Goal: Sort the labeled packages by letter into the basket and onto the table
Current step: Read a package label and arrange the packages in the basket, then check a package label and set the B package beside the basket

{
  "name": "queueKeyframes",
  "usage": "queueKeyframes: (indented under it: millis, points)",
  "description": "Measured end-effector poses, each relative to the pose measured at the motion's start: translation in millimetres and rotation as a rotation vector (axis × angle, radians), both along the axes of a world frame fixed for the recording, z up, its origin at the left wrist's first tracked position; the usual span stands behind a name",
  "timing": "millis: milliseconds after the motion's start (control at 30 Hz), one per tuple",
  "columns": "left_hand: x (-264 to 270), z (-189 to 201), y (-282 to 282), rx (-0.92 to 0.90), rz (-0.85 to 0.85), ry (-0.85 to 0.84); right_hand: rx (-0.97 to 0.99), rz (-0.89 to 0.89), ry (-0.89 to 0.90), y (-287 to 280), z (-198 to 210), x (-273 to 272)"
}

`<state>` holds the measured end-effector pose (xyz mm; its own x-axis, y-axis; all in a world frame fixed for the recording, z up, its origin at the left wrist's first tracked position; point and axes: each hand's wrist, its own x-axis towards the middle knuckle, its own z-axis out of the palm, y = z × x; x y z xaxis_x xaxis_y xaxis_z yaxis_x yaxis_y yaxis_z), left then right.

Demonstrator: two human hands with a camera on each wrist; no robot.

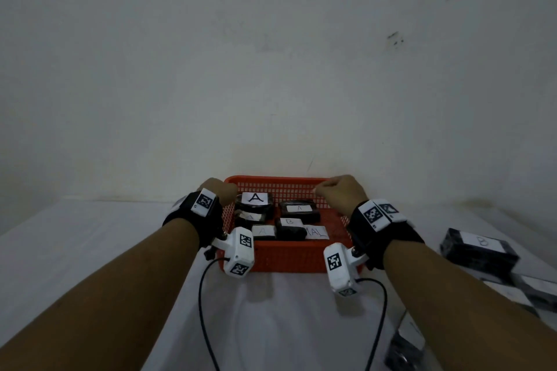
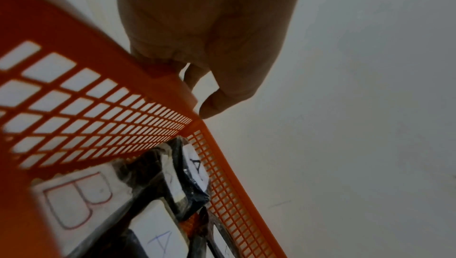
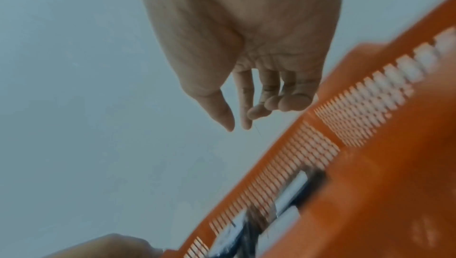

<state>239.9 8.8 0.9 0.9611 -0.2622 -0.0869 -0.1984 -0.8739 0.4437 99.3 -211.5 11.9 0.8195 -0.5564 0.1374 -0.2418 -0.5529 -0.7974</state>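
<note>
An orange mesh basket [image 1: 286, 259] stands on the white table against the wall. Inside lie several black wrapped packages with white labels: a large A [image 1: 255, 198], a smaller A [image 1: 299, 208], a B [image 1: 289, 223] and another A [image 1: 262, 232]. My left hand [image 1: 221, 190] grips the basket's far left corner; in the left wrist view its fingers [image 2: 192, 78] curl behind the rim [image 2: 170, 86]. My right hand [image 1: 337, 190] hovers at the far right corner. In the right wrist view it [image 3: 238, 125] holds nothing, fingers loosely curled beside the basket [image 3: 370, 184].
A paper reading "MAL" [image 1: 316, 232] lies in the basket's near right part. A black package labelled B [image 1: 479, 247] sits on the table to the right, with more packages [image 1: 530, 289] nearer the front right edge. Cables trail from both wrist cameras.
</note>
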Motion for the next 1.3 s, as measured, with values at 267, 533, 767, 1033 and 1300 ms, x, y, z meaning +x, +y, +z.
queueKeyframes:
  millis: [267,533,767,1033,1300]
  points:
    - [-88.2,42.7,-18.5,-0.280,-0.072,-0.314,-0.141,0.082,-0.079,-15.0,24.6,-99.4]
    - [-224.9,36.7,-48.3,-0.302,-0.448,-0.238,-0.270,0.231,0.188,-24.7,-1.2,-196.9]
    - [-293.8,-16.9,-78.8,-0.071,-0.585,-0.091,-0.378,0.328,0.454,-42.8,-33.4,-230.3]
    - [-327.5,-39.6,-110.0,0.052,-0.641,-0.095,-0.452,0.362,0.452,-52.9,-50.0,-220.8]
    - [-289.1,-39.9,-93.4,-0.187,-0.574,0.075,-0.339,0.408,0.380,-64.8,-54.9,-216.6]
